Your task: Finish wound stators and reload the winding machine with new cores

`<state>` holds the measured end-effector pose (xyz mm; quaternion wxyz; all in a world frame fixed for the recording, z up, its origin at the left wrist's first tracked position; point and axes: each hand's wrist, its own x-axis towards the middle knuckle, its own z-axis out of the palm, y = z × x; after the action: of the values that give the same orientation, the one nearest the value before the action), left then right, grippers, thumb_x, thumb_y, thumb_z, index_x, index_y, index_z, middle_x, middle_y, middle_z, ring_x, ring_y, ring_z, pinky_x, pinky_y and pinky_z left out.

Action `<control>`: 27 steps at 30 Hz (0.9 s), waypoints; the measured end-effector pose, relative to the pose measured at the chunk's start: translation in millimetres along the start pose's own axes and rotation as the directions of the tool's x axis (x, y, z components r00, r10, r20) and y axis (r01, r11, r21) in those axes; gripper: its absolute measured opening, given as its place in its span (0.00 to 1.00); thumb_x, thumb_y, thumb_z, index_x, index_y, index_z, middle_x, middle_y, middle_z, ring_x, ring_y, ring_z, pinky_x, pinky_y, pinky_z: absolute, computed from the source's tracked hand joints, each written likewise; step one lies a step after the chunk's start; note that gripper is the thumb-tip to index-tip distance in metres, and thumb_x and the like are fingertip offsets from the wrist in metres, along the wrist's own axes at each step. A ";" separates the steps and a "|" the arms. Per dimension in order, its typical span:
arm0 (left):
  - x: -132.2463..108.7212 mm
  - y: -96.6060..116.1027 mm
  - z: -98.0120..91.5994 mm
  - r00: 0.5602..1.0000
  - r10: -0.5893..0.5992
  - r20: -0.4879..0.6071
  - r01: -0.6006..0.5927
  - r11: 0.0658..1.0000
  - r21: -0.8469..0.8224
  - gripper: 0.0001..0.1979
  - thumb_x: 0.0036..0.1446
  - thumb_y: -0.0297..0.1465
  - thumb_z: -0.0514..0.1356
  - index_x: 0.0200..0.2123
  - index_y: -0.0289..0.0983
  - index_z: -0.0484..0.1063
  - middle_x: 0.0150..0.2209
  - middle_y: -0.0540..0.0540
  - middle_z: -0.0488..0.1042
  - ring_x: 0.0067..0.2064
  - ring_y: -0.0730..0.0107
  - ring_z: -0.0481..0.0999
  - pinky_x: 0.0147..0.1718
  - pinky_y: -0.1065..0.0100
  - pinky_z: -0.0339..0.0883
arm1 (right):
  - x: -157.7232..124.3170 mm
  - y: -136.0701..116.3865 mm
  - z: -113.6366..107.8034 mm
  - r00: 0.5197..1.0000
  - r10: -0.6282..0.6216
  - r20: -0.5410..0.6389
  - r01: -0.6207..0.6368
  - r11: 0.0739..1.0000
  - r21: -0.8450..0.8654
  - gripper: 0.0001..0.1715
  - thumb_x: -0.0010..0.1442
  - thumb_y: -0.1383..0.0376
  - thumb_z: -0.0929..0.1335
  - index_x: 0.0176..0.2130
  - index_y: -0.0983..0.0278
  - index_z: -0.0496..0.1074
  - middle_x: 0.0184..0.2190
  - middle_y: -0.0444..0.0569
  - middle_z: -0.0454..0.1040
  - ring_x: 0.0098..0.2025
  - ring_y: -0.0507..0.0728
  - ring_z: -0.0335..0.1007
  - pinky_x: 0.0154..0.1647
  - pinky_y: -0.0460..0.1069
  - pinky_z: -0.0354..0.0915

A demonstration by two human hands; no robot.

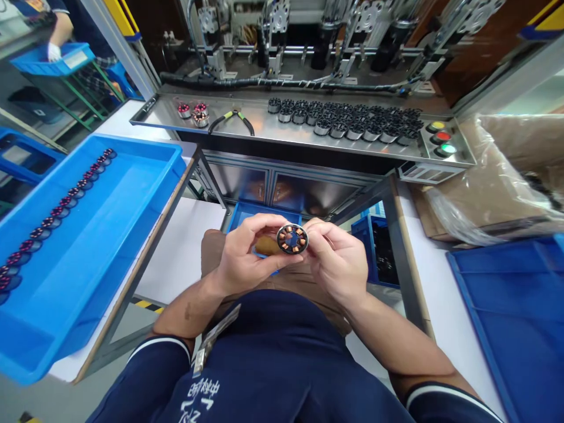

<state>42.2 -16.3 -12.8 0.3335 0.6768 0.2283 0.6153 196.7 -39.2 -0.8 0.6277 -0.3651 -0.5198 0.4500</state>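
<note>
In the head view a round motor stator (292,239) with copper windings and a dark rim is held above my lap. My left hand (247,249) grips it between thumb and fingers from the left side. My right hand (338,257) is closed at the stator's right edge, thumb and fingertips pinched together; whatever lies between them is too small to make out. Pliers (232,117) with black and yellow-green handles lie on the metal ledge (255,141), beside several copper-wound stators (200,119). Many black stators without visible copper (346,120) stand in rows farther right.
A blue tray (110,194) at left holds a line of wound stators. Red, yellow and green buttons (442,137) sit at the ledge's right end. Machine fixtures rise behind. At right are a plastic-lined carton (476,200) and a blue bin (511,305). Another person's gloved hand (54,52) is upper left.
</note>
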 end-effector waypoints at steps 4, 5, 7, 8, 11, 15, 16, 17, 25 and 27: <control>3.4 1.9 -4.8 0.996 0.071 0.052 -0.078 0.987 0.139 0.24 0.49 0.34 0.75 0.49 0.38 0.76 0.41 0.44 0.81 0.43 0.66 0.81 0.44 0.67 0.77 | -0.4 6.7 1.2 0.960 0.274 0.057 -0.280 0.935 0.219 0.20 0.58 0.54 0.75 0.26 0.65 0.71 0.20 0.42 0.69 0.19 0.48 0.60 0.19 0.44 0.59; 3.8 2.0 -5.5 0.995 0.079 0.053 -0.086 0.985 0.149 0.24 0.49 0.34 0.74 0.49 0.39 0.76 0.41 0.44 0.81 0.43 0.66 0.81 0.44 0.67 0.77 | -0.3 7.2 1.5 0.952 0.301 0.058 -0.307 0.922 0.236 0.21 0.57 0.53 0.76 0.26 0.65 0.71 0.20 0.42 0.69 0.18 0.47 0.60 0.19 0.44 0.59; 4.0 1.5 -6.2 0.995 0.077 0.055 -0.085 0.986 0.144 0.24 0.49 0.34 0.74 0.49 0.39 0.76 0.42 0.44 0.81 0.43 0.66 0.81 0.44 0.67 0.77 | 0.0 7.4 1.7 0.946 0.319 0.055 -0.323 0.913 0.250 0.21 0.55 0.53 0.77 0.26 0.65 0.71 0.19 0.42 0.69 0.18 0.47 0.60 0.19 0.43 0.59; 3.7 1.1 -6.3 0.996 0.075 0.057 -0.082 0.987 0.136 0.24 0.49 0.34 0.74 0.50 0.39 0.76 0.42 0.44 0.81 0.43 0.67 0.81 0.44 0.67 0.77 | 0.1 7.2 1.6 0.945 0.322 0.053 -0.325 0.911 0.253 0.21 0.55 0.53 0.77 0.26 0.65 0.72 0.19 0.42 0.69 0.18 0.47 0.60 0.19 0.43 0.59; 2.5 -0.4 -7.0 0.996 0.062 0.069 -0.069 0.992 0.110 0.24 0.49 0.34 0.74 0.50 0.39 0.76 0.43 0.43 0.81 0.44 0.67 0.81 0.45 0.67 0.76 | -0.2 7.2 1.4 0.946 0.319 0.051 -0.321 0.910 0.262 0.20 0.55 0.54 0.77 0.26 0.66 0.72 0.20 0.42 0.70 0.19 0.47 0.61 0.20 0.43 0.59; 0.8 -0.5 -9.2 0.995 0.052 0.087 -0.059 0.995 0.081 0.24 0.50 0.31 0.74 0.51 0.39 0.76 0.44 0.43 0.80 0.46 0.66 0.80 0.44 0.67 0.77 | -0.7 9.7 1.5 0.953 0.297 0.051 -0.300 0.921 0.250 0.20 0.56 0.54 0.77 0.26 0.66 0.72 0.20 0.41 0.70 0.19 0.46 0.62 0.20 0.43 0.60; 0.3 0.0 -10.0 0.994 0.043 0.100 -0.051 0.996 0.077 0.24 0.51 0.29 0.73 0.51 0.39 0.75 0.45 0.43 0.80 0.46 0.66 0.80 0.44 0.67 0.78 | -0.5 10.6 1.3 0.956 0.289 0.050 -0.293 0.927 0.236 0.20 0.56 0.54 0.76 0.26 0.66 0.72 0.20 0.41 0.70 0.19 0.46 0.62 0.20 0.43 0.60; -0.4 0.7 -10.8 0.993 0.028 0.113 -0.036 0.997 0.070 0.23 0.52 0.28 0.72 0.52 0.39 0.75 0.46 0.42 0.80 0.47 0.65 0.80 0.44 0.67 0.78 | -0.1 11.3 1.0 0.959 0.277 0.051 -0.282 0.935 0.217 0.20 0.57 0.54 0.76 0.26 0.66 0.72 0.20 0.41 0.70 0.19 0.47 0.62 0.20 0.43 0.61; -2.6 1.9 -14.6 0.953 -0.211 0.218 0.272 0.910 -0.311 0.17 0.53 0.27 0.71 0.47 0.43 0.77 0.56 0.41 0.74 0.53 0.60 0.80 0.50 0.63 0.78 | 12.5 -2.8 -13.4 0.944 -0.300 0.138 0.329 0.893 -0.308 0.10 0.65 0.67 0.69 0.30 0.63 0.72 0.25 0.44 0.73 0.26 0.51 0.70 0.25 0.47 0.69; -1.3 -0.1 -12.9 0.912 -0.320 0.256 0.406 0.795 -0.451 0.25 0.48 0.33 0.75 0.50 0.43 0.75 0.53 0.41 0.77 0.52 0.59 0.82 0.49 0.63 0.79 | 15.2 -10.5 -19.2 0.845 -0.455 0.280 0.534 0.730 -0.426 0.07 0.64 0.70 0.70 0.32 0.62 0.73 0.27 0.46 0.75 0.29 0.52 0.73 0.29 0.48 0.71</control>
<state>29.4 -15.0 -13.5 0.6253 0.5609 0.1603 0.5184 218.3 -28.0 10.1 0.5689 -0.3229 -0.7419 0.1470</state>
